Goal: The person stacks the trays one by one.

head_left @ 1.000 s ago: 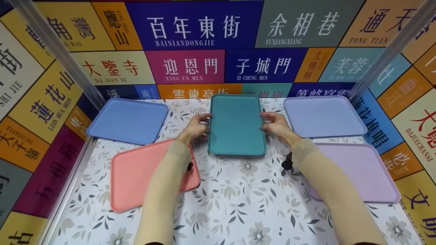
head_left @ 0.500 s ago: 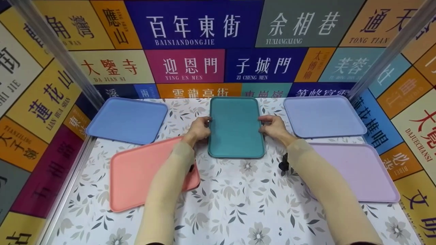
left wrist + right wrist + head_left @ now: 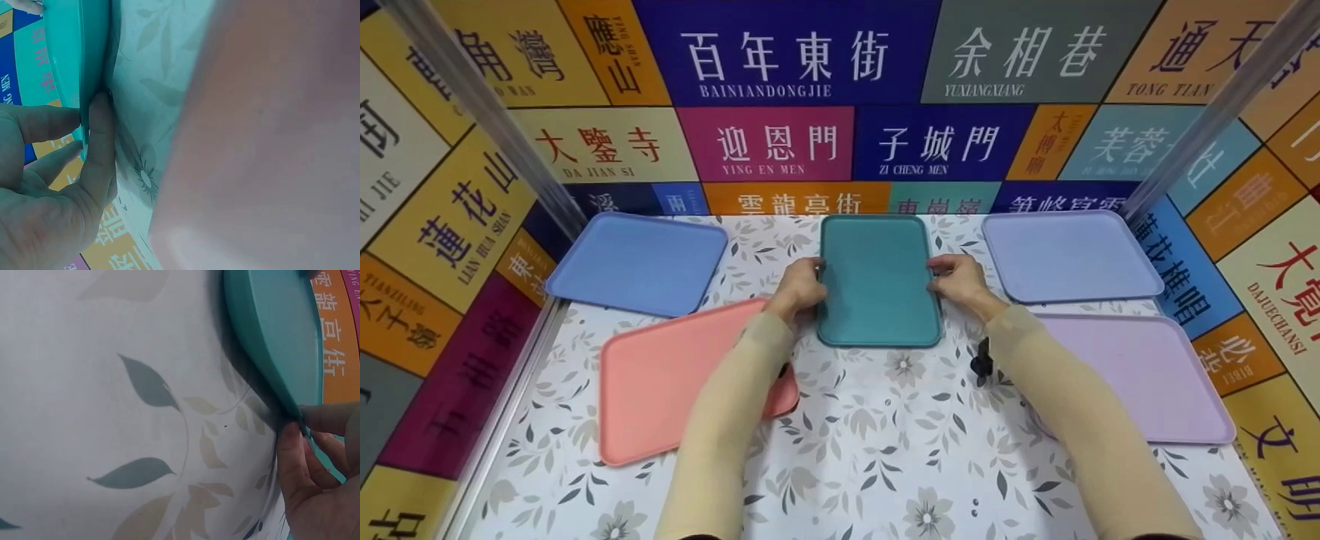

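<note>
A teal tray (image 3: 877, 281) lies at the back middle of the patterned table, its long sides running front to back. My left hand (image 3: 800, 286) pinches its left edge; in the left wrist view the thumb and fingers of that hand (image 3: 62, 185) lie on both sides of the rim. On the opposite edge, my right hand (image 3: 964, 283) pinches the rim. The right wrist view has the fingertips of this hand (image 3: 320, 467) closed on the tray's edge (image 3: 281, 343).
At the left are a blue tray (image 3: 641, 262) and, nearer, a pink tray (image 3: 660, 382) partly under my left forearm. A periwinkle tray (image 3: 1072, 255) and a lilac tray (image 3: 1155, 375) lie at the right. Sign-covered walls (image 3: 787, 52) stand around the floral table (image 3: 877, 450).
The teal tray has come slightly toward me and its near edge is a little lower in view. Both hands have kept their grip on its sides.
</note>
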`<action>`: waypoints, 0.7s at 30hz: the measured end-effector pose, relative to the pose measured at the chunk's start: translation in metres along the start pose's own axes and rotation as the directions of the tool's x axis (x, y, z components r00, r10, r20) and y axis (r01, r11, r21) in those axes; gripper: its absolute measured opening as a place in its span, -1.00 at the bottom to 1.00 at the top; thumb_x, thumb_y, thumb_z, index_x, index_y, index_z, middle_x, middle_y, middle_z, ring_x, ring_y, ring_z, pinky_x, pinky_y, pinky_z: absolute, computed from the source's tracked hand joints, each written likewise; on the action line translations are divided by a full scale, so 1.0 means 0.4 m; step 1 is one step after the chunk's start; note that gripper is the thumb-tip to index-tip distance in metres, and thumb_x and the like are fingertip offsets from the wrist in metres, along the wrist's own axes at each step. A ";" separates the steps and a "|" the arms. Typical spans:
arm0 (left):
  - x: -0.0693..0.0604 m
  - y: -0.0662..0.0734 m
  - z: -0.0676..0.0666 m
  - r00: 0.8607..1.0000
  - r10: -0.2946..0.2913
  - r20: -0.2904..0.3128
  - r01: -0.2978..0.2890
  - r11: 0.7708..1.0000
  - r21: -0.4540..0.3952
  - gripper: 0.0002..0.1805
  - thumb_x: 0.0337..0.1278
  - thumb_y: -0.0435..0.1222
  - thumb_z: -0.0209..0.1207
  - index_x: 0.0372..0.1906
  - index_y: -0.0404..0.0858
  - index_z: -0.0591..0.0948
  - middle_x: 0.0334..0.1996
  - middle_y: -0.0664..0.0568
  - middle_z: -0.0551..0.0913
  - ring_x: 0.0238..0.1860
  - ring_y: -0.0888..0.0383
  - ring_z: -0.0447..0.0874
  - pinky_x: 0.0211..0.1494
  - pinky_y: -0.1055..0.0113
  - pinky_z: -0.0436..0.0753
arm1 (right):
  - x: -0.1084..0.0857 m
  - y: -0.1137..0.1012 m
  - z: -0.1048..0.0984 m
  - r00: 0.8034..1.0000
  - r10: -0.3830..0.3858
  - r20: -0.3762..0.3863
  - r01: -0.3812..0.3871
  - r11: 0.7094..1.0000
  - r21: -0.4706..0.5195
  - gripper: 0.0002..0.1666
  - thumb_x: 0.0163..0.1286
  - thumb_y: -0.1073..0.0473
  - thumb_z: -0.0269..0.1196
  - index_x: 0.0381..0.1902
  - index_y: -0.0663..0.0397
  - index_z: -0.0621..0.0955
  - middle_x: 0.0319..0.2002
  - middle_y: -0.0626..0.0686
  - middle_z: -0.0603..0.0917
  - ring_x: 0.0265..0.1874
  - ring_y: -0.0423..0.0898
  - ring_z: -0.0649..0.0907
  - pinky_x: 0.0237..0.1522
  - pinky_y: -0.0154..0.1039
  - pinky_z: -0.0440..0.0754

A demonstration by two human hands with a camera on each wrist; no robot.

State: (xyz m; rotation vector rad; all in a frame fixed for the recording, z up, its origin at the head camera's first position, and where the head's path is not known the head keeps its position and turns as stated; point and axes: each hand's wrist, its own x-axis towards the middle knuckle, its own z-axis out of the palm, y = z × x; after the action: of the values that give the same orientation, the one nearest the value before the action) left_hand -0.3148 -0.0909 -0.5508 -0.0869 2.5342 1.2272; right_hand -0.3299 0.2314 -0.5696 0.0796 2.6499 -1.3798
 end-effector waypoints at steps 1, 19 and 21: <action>0.002 -0.003 -0.001 1.000 0.001 0.005 -0.001 1.000 -0.009 -0.19 0.35 -0.54 0.20 0.71 -0.26 0.42 0.64 -0.23 0.51 0.68 -0.15 0.48 0.81 -0.04 0.43 | -0.002 -0.003 0.000 1.000 -0.002 -0.003 0.002 1.000 -0.011 -0.37 0.32 0.44 0.40 0.38 0.27 0.73 0.30 0.39 0.78 0.28 0.23 0.77 -0.23 -0.54 0.74; 0.038 -0.080 -0.090 0.981 0.194 0.014 -0.195 0.979 0.065 -0.50 0.27 -0.36 0.25 0.32 -0.23 0.76 -0.13 -0.04 0.81 -0.49 0.18 0.72 -0.28 0.27 0.76 | -0.047 -0.113 0.010 1.000 -0.008 -0.019 0.005 0.990 -0.138 -0.52 0.48 0.24 0.36 0.32 0.24 0.75 0.25 0.33 0.79 0.27 0.28 0.74 0.32 0.17 0.77; 0.082 -0.124 -0.095 0.976 0.218 0.019 -0.218 0.972 0.089 -0.51 0.25 -0.31 0.30 0.30 -0.21 0.77 -0.16 -0.02 0.83 -0.41 0.16 0.76 -0.14 0.24 0.78 | -0.063 -0.141 0.023 1.000 -0.007 -0.013 0.005 0.992 -0.128 -0.52 0.48 0.24 0.36 0.31 0.24 0.75 0.25 0.32 0.79 0.27 0.26 0.74 0.33 0.17 0.76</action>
State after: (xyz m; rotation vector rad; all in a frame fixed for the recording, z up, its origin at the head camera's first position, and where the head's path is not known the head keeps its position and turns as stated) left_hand -0.3462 -0.1488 -0.5764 0.2236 2.6427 1.1834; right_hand -0.3108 0.1919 -0.5252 0.0656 2.7441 -1.2110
